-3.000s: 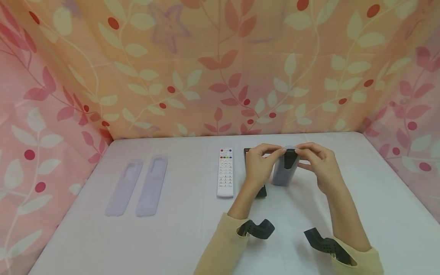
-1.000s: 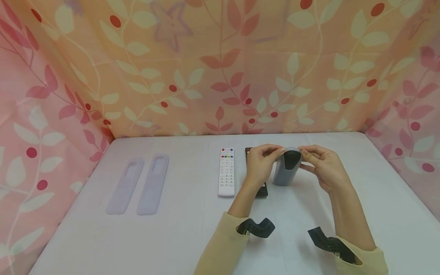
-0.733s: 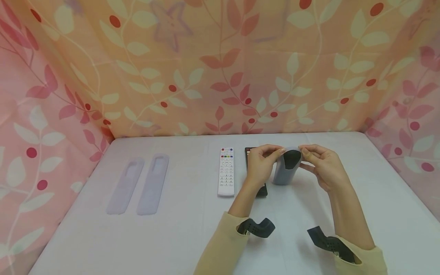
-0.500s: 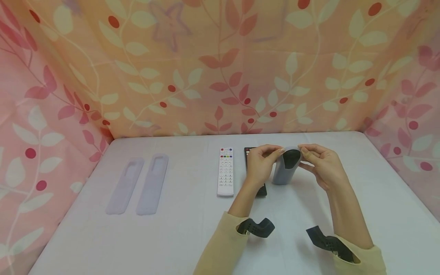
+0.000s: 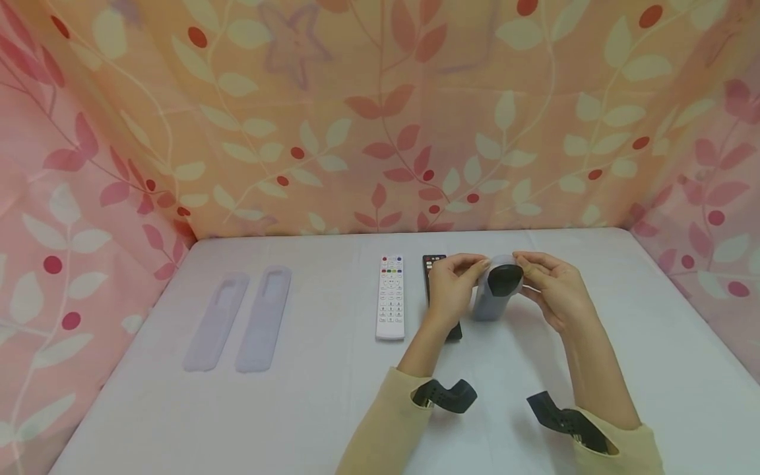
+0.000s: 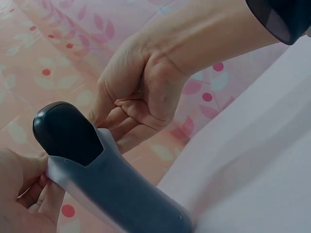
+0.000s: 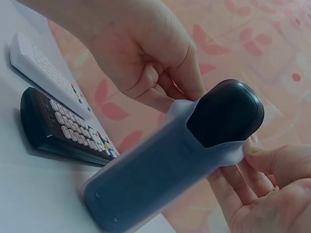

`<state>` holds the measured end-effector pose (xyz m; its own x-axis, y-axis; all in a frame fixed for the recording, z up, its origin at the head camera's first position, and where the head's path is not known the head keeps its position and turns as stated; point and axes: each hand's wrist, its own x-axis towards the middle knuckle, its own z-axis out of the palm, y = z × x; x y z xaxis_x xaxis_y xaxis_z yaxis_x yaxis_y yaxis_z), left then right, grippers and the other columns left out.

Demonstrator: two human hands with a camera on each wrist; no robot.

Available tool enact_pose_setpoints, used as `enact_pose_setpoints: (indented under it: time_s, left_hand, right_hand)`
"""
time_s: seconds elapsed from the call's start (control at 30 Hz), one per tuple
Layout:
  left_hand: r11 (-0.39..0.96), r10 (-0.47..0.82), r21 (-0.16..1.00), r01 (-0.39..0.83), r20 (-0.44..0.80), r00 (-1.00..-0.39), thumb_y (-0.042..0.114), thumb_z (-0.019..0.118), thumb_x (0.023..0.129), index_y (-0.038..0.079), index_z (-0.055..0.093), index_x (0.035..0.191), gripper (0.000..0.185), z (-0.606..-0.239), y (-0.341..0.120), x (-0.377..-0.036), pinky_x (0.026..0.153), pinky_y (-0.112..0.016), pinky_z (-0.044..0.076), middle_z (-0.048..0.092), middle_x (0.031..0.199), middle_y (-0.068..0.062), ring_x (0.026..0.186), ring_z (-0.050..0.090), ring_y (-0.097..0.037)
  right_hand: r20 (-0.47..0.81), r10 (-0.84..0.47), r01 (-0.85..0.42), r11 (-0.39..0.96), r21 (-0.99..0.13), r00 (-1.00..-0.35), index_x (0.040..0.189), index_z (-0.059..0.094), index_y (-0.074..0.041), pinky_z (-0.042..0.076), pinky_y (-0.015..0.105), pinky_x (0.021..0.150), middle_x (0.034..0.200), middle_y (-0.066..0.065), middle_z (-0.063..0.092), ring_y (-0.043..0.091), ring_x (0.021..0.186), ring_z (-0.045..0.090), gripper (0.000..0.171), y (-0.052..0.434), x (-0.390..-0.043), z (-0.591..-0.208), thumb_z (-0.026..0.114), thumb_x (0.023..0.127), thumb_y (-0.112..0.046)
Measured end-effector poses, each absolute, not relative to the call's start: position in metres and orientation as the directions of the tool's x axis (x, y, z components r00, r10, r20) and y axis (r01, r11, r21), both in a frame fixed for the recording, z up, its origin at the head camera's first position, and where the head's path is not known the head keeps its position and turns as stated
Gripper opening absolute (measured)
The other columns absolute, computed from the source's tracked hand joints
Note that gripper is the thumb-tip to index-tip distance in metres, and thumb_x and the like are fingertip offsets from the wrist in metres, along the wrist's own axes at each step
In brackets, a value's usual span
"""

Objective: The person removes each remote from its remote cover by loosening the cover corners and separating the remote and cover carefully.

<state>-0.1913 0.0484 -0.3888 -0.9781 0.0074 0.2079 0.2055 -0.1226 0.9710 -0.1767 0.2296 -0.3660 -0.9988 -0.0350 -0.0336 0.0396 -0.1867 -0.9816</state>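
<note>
A dark remote (image 5: pixel 505 278) sits inside a grey silicone cover (image 5: pixel 488 305), standing tilted with its lower end on the table. My left hand (image 5: pixel 475 269) pinches the cover's rim on the left and my right hand (image 5: pixel 527 265) pinches it on the right. The remote's rounded black top (image 7: pixel 226 114) sticks out of the cover's (image 7: pixel 160 179) opening. In the left wrist view the black top (image 6: pixel 65 131) shows between my left fingers (image 6: pixel 29 194) and my right hand (image 6: pixel 146 92). In the right wrist view my right fingers (image 7: pixel 262 165) hold the stretched rim.
A black remote (image 5: pixel 431 262) lies flat behind my left hand, partly hidden, with a white remote (image 5: pixel 390 297) to its left. Two clear silicone covers (image 5: pixel 215 322) (image 5: pixel 263 318) lie at the table's left. Floral cloth walls (image 5: pixel 380 119) close in the white table (image 5: pixel 297 409).
The remote's top has tipped slightly towards me and more of its black end shows out of the cover. Both hands keep their hold on the rim in the same place.
</note>
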Motion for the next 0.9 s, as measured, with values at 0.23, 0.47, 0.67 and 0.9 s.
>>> enact_pose_setpoints:
  time_s: [0.23, 0.47, 0.67, 0.9]
  left_hand:
    - [-0.125, -0.020, 0.969, 0.214, 0.213, -0.977, 0.005, 0.076, 0.097, -0.003, 0.080, 0.110, 0.016, -0.389, 0.047, -0.194, 0.078, -0.021, 0.062, 0.080, 0.106, -0.014, 0.082, 0.067, 0.000]
    - [-0.162, -0.013, 0.972, 0.170, 0.170, -0.985, 0.003, 0.073, 0.098, -0.002, 0.078, 0.116, 0.019, -0.388, 0.042, -0.195, 0.084, -0.026, 0.063, 0.077, 0.114, -0.013, 0.097, 0.075, -0.012]
    - [-0.172, 0.041, 0.973, 0.156, 0.166, -0.985, 0.003, 0.070, 0.100, -0.004, 0.075, 0.121, 0.022, -0.387, 0.040, -0.195, 0.086, -0.029, 0.063, 0.076, 0.111, -0.016, 0.097, 0.076, -0.016]
    - [-0.069, 0.258, 0.991, 0.116, 0.130, -0.957, 0.010, 0.068, 0.104, -0.004, 0.072, 0.127, 0.027, -0.389, 0.023, -0.200, 0.093, -0.028, 0.061, 0.074, 0.122, -0.016, 0.107, 0.074, -0.019]
  right_hand:
    - [-0.014, -0.058, 0.027, -0.224, -0.974, -0.998, 0.103, 0.079, -0.025, 0.063, 0.021, 0.075, 0.099, -0.009, 0.079, 0.006, 0.083, 0.072, 0.021, 0.230, -0.176, -0.366, 0.066, 0.104, -0.009]
    - [-0.010, -0.061, 0.020, -0.170, -0.985, -0.998, 0.109, 0.077, -0.025, 0.063, 0.022, 0.078, 0.101, -0.012, 0.078, 0.008, 0.087, 0.072, 0.022, 0.231, -0.176, -0.366, 0.065, 0.105, -0.008]
    - [-0.009, -0.086, 0.018, -0.102, -0.995, -0.996, 0.112, 0.072, -0.027, 0.063, 0.022, 0.079, 0.103, -0.015, 0.077, 0.007, 0.090, 0.073, 0.023, 0.234, -0.178, -0.367, 0.060, 0.108, -0.008]
    - [-0.003, -0.145, 0.016, -0.090, -0.996, -0.989, 0.109, 0.071, -0.025, 0.062, 0.022, 0.082, 0.104, -0.013, 0.076, 0.006, 0.094, 0.074, 0.025, 0.240, -0.182, -0.371, 0.056, 0.109, -0.005]
